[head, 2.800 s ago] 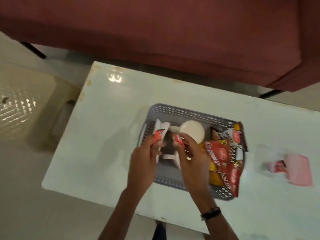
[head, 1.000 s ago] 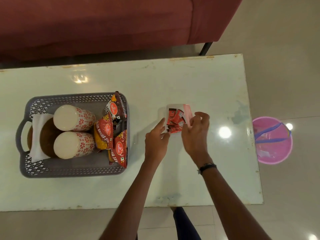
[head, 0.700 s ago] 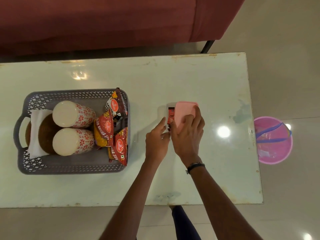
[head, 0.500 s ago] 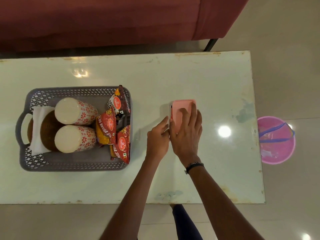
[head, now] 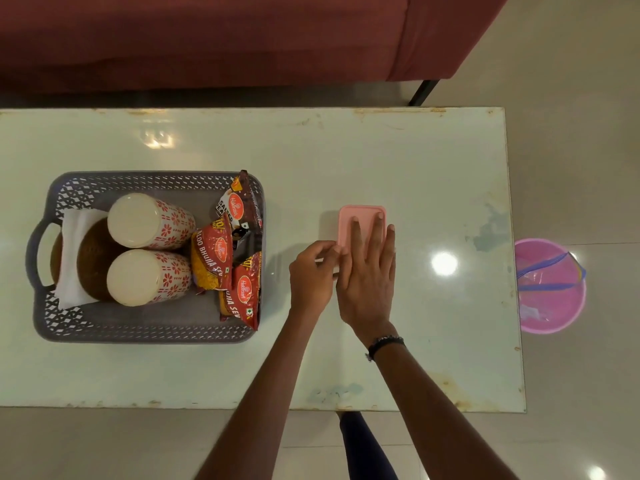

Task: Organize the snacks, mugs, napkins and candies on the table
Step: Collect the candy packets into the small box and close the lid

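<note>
A small candy box with a pink lid [head: 362,216] sits on the white table [head: 346,161]. My right hand [head: 369,275] lies flat on the lid, fingers spread and pressing down. My left hand [head: 313,277] pinches the box's left near corner. The candies inside are hidden by the lid. To the left, a grey basket [head: 149,332] holds two floral mugs [head: 149,221] [head: 147,277] lying on their sides, white napkins [head: 74,251] over a brown round thing, and several red snack packets [head: 230,258].
A maroon sofa [head: 242,36] runs along the table's far side. A pink bucket [head: 550,285] stands on the floor past the table's right edge. My leg shows below the near edge.
The pink lid, held above the open box a second ago, now covers it fully. My right hand went from gripping the lid to lying flat on it. My left hand stayed at the box's corner.
</note>
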### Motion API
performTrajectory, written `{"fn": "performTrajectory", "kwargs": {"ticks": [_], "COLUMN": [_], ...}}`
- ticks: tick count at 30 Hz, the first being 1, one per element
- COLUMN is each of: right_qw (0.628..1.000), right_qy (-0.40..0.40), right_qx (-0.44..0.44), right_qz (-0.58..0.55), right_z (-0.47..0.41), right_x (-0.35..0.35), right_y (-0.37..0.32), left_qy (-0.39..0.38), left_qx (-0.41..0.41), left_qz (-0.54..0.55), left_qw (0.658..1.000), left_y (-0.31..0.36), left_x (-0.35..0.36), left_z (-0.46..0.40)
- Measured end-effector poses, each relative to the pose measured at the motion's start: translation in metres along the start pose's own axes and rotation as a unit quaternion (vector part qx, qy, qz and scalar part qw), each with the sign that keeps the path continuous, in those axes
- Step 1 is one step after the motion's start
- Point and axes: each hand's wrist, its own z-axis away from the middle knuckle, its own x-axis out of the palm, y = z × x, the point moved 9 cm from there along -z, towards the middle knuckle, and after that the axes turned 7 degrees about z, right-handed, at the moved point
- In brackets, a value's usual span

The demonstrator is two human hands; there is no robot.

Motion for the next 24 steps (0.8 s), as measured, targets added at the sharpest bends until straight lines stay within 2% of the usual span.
{"fn": "performTrajectory", "kwargs": {"ticks": [6, 10, 14, 16, 18, 21, 24], "right_qw": [0.999, 0.998, 0.998, 0.998, 0.998, 0.998, 0.999], "right_qy": [-0.024, -0.042, -0.048, -0.048, -0.045, -0.036, -0.027], "right_qx": [-0.009, -0.011, -0.018, -0.016, -0.017, -0.022, -0.017], "right_qz": [0.04, 0.051, 0.044, 0.036, 0.038, 0.043, 0.041], "right_z": [0.001, 0.001, 0.001, 0.001, 0.0, -0.001, -0.002], "right_x": [0.004, 0.006, 0.002, -0.002, -0.004, -0.006, -0.005], "right_y": [-0.002, -0.002, -0.004, -0.004, -0.005, -0.008, -0.007], "left_qy": [0.035, 0.031, -0.015, -0.044, -0.03, 0.006, 0.008], "left_qx": [0.005, -0.029, -0.058, -0.046, -0.025, -0.037, -0.027], "left_qz": [-0.079, -0.104, -0.127, -0.132, -0.136, -0.097, -0.135], "left_qw": [0.996, 0.994, 0.99, 0.989, 0.99, 0.995, 0.99], "left_y": [0.014, 0.015, 0.021, 0.03, 0.041, 0.043, 0.041], "left_x": [0.0, 0.003, 0.008, 0.013, 0.012, 0.01, 0.013], "left_z": [-0.014, -0.016, -0.021, -0.027, -0.039, -0.056, -0.063]}}
